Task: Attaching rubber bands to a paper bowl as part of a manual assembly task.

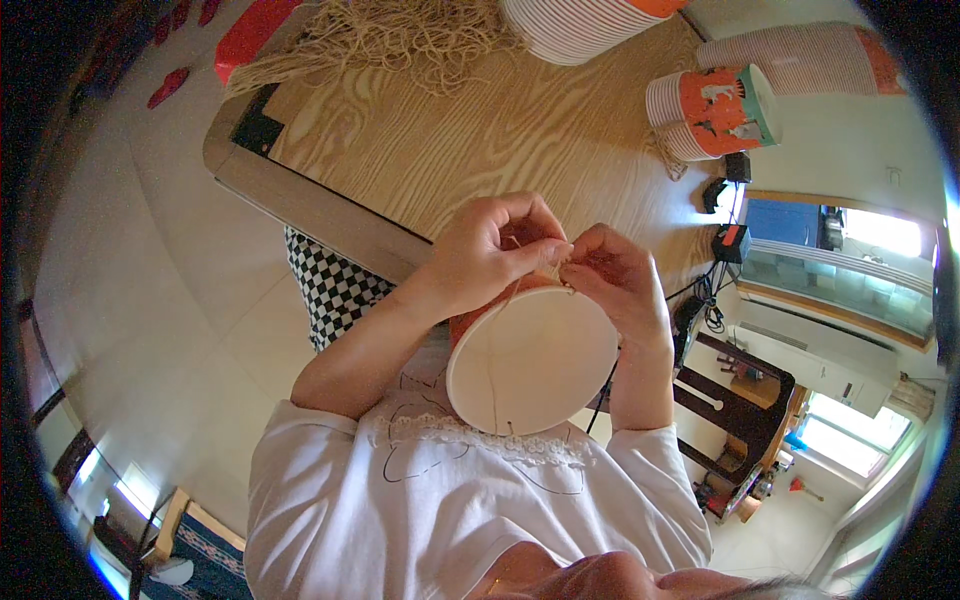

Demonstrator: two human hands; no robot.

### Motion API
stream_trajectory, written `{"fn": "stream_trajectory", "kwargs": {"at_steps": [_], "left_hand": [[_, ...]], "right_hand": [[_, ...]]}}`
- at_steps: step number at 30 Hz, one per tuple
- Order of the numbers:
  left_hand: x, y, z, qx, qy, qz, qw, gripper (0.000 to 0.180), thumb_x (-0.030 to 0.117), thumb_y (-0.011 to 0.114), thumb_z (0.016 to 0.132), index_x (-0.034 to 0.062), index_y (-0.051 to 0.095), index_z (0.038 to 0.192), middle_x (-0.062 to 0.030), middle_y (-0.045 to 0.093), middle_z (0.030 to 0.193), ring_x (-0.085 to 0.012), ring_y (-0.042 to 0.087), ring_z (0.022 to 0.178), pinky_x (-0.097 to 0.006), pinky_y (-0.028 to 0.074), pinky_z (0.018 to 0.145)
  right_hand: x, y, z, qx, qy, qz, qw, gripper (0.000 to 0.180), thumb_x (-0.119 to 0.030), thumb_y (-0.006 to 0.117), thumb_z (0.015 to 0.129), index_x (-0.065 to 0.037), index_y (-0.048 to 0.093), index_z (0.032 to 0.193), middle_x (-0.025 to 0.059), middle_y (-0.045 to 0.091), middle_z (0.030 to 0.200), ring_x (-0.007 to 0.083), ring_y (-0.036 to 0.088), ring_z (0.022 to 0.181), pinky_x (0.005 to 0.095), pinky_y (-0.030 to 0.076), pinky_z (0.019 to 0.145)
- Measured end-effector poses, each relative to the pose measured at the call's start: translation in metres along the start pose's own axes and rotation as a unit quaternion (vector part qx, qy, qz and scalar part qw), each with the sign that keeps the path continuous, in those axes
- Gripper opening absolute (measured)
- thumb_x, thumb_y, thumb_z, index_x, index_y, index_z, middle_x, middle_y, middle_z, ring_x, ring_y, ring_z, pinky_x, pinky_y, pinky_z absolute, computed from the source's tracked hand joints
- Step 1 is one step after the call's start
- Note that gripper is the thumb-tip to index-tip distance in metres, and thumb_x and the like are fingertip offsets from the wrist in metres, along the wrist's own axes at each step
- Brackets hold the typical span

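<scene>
Left grip: the left hand [480, 255] is clenched — thumb and forefinger pinch a strand of pale twine [512, 290] just above the rim of a paper bowl [530, 360].
Right grip: the right hand [615, 270] is clenched too, fingertips pinching the same twine where it meets the left fingertips; the two grips touch.
Bowl: it sits directly below both grips, held against the person's chest, its cream inside turned up toward the camera, its orange outer wall showing just under the left grip.
Twine axis: from the pinch it runs down across the bowl's inside toward the near rim — close to straight away from the grips.
Nearer hand: neither clearly; both sit at the far rim, the left slightly on top, the right wrapping the rim's right side.
Beyond the grips: the wooden counter [480, 140] stretches away, with a loose heap of twine [400, 40] at its far edge.
Far right of the grips: a stack of paper cups [710, 110] lying on its side — orange wall, pale picture print, teal base.
Farther off: another white ribbed stack [580, 25] beyond the grips, and a long stack [800, 60] further right.
Left of the grips, lower: a black-and-white chequered cloth [330, 285] under the counter edge.
</scene>
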State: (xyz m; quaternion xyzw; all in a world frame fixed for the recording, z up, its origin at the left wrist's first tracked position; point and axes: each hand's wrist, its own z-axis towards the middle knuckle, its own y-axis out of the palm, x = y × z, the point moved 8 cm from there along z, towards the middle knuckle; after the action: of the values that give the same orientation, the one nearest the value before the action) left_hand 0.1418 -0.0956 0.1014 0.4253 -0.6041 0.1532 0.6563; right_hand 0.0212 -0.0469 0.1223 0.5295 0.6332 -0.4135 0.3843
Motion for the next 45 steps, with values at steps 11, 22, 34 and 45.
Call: {"fn": "stream_trajectory", "kwargs": {"at_steps": [11,22,34,45], "left_hand": [[-0.003,-0.005,-0.001,0.004,0.001,0.001,1.000,0.007,0.012,0.063,0.083,0.0065,0.059,0.083,0.0015,0.061,0.076,-0.0044,0.056,0.070,-0.021,0.046,0.062],[0.004,0.000,0.001,0.015,0.046,0.073,0.996,0.011,0.011,0.066,0.081,0.0018,0.059,0.083,-0.0013,0.061,0.070,-0.0053,0.055,0.063,-0.022,0.045,0.057],[-0.001,-0.008,0.000,0.016,0.015,0.007,1.000,0.007,0.007,0.061,0.083,0.0016,0.057,0.085,-0.0023,0.062,0.077,-0.0075,0.060,0.071,-0.023,0.049,0.065],[0.021,0.007,-0.008,0.003,0.098,0.139,0.985,0.016,0.007,0.066,0.077,0.0016,0.058,0.090,-0.0047,0.061,0.075,-0.0095,0.058,0.064,-0.025,0.048,0.060]], "right_hand": [[0.000,0.000,-0.001,0.007,0.011,0.001,1.000,0.009,0.001,0.064,0.077,-0.001,0.058,0.083,0.0005,0.056,0.082,0.0084,0.053,0.079,0.0217,0.044,0.072],[0.000,0.002,0.003,0.005,0.013,-0.010,1.000,0.011,-0.004,0.065,0.078,-0.001,0.057,0.084,0.0000,0.055,0.081,0.0079,0.052,0.076,0.0214,0.043,0.068],[-0.003,-0.002,0.001,0.023,-0.005,-0.019,1.000,0.013,-0.001,0.066,0.076,-0.002,0.056,0.085,0.0004,0.057,0.081,0.0091,0.054,0.077,0.0217,0.045,0.071],[0.004,-0.006,-0.003,0.021,0.018,-0.008,1.000,0.012,-0.008,0.062,0.083,0.001,0.062,0.091,0.0025,0.061,0.082,0.0096,0.056,0.075,0.0218,0.046,0.067]]}}
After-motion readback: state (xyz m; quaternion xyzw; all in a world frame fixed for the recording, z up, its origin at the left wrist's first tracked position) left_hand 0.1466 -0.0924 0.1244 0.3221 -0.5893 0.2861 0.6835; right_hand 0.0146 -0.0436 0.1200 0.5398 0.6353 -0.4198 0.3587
